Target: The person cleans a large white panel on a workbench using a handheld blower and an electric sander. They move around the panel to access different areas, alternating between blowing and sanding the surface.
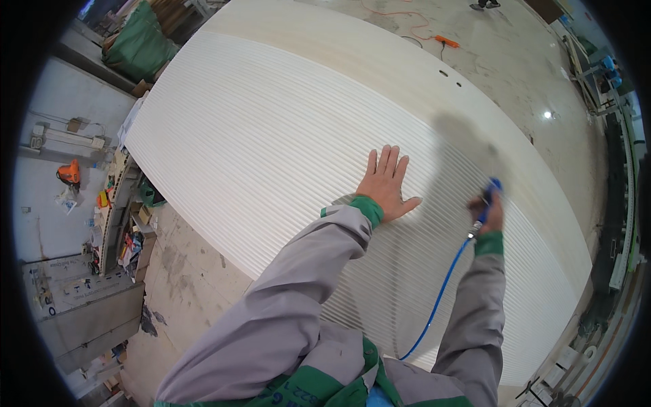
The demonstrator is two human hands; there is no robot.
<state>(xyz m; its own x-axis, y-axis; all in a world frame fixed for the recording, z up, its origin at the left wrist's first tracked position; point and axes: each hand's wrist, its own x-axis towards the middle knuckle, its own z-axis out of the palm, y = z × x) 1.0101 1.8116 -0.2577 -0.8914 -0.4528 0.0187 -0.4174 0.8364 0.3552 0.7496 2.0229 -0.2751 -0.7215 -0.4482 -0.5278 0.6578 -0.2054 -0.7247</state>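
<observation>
A large white panel [271, 115] with fine parallel grooves and a smooth pale band along its far side spreads out before me. My left hand [384, 188] lies flat on the grooves, fingers stretched out. To its right, my right hand [489, 210] is wrapped round a blue air blow gun [494, 186], slightly blurred, above the panel near the smooth band. A blue air hose [444, 288] runs from a metal coupling at the grip down toward my body. Where the gun's tip points is too blurred to tell.
An orange power tool [446, 42] with a cord lies on the floor past the panel. At left stand a cluttered shelf [112, 210] and a grey workbench [81, 298]. A green sack [137, 44] sits at the far left corner. Racks [620, 203] line the right; a person's feet [485, 5] show far off.
</observation>
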